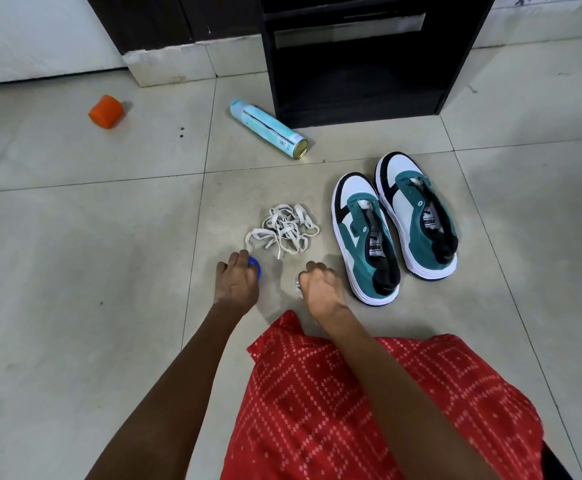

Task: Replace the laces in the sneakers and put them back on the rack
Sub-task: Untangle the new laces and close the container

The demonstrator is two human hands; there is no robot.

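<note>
Two teal, white and black sneakers, the left one [365,237] and the right one [415,213], lie side by side on the tiled floor without laces, toes pointing away. A tangled pile of white laces [282,230] lies just left of them. My left hand [235,280] is closed around a small blue object [255,265] below the pile. My right hand [319,284] is fisted beside the left sneaker's heel, with a bit of something white at its fingers; what it holds is hidden. The dark rack [358,57] stands behind the sneakers.
A pale blue spray can [268,128] lies on its side by the rack's left corner. An orange cap [106,111] lies far left. My red patterned garment [369,403] covers the floor near me.
</note>
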